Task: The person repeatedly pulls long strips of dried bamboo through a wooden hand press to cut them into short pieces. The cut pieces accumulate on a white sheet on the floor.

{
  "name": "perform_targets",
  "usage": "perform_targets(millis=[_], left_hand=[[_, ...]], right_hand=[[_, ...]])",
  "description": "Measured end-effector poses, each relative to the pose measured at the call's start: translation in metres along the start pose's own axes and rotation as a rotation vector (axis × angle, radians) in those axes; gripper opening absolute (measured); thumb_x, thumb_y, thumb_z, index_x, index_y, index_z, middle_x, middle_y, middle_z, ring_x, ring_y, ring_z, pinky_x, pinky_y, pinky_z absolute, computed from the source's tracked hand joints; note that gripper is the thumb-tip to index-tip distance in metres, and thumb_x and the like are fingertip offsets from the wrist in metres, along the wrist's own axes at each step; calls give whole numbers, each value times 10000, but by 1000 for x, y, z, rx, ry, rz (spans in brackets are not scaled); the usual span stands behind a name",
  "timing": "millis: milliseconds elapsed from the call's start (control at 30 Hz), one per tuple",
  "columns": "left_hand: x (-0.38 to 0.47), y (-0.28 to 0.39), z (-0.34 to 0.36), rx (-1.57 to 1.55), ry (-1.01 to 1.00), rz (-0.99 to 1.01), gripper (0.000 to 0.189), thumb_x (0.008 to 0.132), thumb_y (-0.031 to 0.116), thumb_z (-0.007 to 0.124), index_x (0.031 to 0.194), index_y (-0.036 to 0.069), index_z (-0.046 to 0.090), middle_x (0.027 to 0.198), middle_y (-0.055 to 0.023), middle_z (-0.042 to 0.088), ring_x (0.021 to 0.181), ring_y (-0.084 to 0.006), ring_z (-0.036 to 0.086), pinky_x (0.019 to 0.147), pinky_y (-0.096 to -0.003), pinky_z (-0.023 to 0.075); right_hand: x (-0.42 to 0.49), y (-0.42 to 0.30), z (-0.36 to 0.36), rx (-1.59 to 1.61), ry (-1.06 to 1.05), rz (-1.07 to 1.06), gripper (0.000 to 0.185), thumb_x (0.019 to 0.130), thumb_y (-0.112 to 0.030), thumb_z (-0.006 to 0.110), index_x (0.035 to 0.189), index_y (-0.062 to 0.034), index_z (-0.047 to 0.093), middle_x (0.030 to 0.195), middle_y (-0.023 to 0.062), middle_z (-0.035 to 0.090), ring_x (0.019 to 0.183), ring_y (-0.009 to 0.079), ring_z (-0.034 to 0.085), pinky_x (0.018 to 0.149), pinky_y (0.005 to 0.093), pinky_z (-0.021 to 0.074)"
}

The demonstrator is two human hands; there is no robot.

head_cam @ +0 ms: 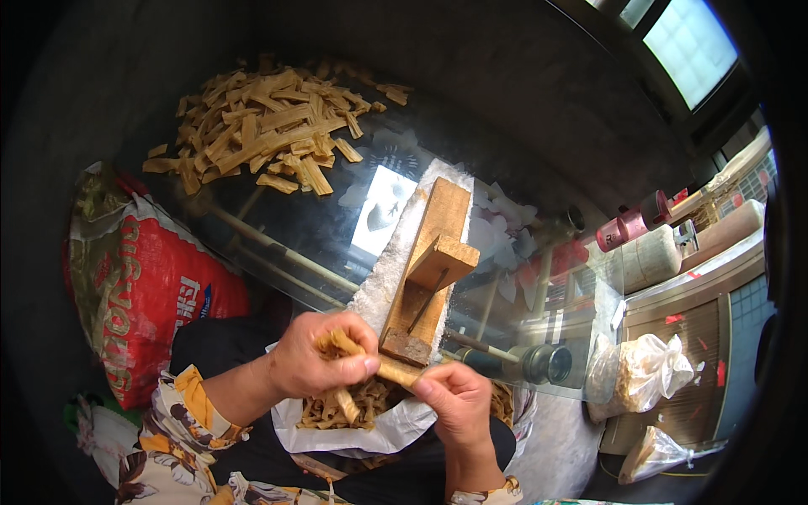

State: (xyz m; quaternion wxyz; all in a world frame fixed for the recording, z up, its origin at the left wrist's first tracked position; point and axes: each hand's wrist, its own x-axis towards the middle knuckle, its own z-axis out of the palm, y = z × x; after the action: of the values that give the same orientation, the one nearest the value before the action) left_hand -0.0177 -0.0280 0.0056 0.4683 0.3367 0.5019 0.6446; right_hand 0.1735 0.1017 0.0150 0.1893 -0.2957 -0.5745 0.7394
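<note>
My left hand (331, 353) grips several tan strips that look like dried tofu skin. One strip (399, 372) runs across to my right hand (451, 394), which pinches its other end between thumb and fingers. Just beyond both hands is a wooden cutting stand (435, 208), a board with an upright block (445, 259). A thin dark metal blade (427, 302) slants from the block to the board's near end. Below my hands an open white sack (372, 439) holds many short pieces (366, 407), partly hidden by my hands.
The stand lies on a white towel (388, 274) across a glass table (303, 230). A heap of strips (265, 123) covers the far left. A red printed sack (189, 271) stands at left. On the right are a tied plastic bag (650, 375), a pink bottle (631, 224) and a gas cylinder (653, 252).
</note>
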Motion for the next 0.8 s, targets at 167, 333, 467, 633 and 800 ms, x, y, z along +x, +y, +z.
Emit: perform_targets(millis=[167, 333, 467, 633, 800], left_hand=[[27, -4, 14, 17, 165, -60, 98, 922, 105, 653, 974, 21, 656, 882, 0, 647, 806, -58, 580, 735, -230, 482], [47, -24, 16, 354, 301, 36, 114, 906, 110, 672, 947, 5, 653, 862, -100, 663, 759, -152, 613, 720, -296, 495], [39, -21, 10, 452, 348, 115, 113, 925, 109, 665, 885, 6, 643, 808, -26, 620, 731, -88, 561, 668, -250, 464], [19, -15, 15, 449, 129, 378, 162, 950, 13, 575, 1085, 2, 664, 1121, -143, 667, 812, -140, 645, 655, -248, 525], [3, -10, 27, 276, -11, -151, 226, 943, 175, 645, 805, -2, 672, 692, -59, 657, 616, -91, 573, 552, -267, 458]], right_hand=[[29, 2, -5, -622, 289, -461, 174, 836, -94, 790, 873, -10, 641, 671, 48, 640, 574, 102, 581, 536, 243, 451], [58, 10, 0, -927, 420, -465, 194, 818, -143, 799, 837, -70, 621, 641, 94, 622, 527, 233, 592, 523, 311, 475], [55, 22, -17, -771, 463, -447, 220, 823, -133, 805, 821, -61, 597, 599, 60, 574, 491, 145, 524, 496, 274, 436], [38, 19, -1, -907, 185, -942, 242, 775, -45, 817, 845, -69, 587, 626, 54, 563, 491, 196, 520, 446, 306, 398], [23, 11, 19, -854, -263, -1115, 256, 762, -105, 817, 911, -63, 614, 601, 24, 507, 486, 174, 524, 429, 307, 381]])
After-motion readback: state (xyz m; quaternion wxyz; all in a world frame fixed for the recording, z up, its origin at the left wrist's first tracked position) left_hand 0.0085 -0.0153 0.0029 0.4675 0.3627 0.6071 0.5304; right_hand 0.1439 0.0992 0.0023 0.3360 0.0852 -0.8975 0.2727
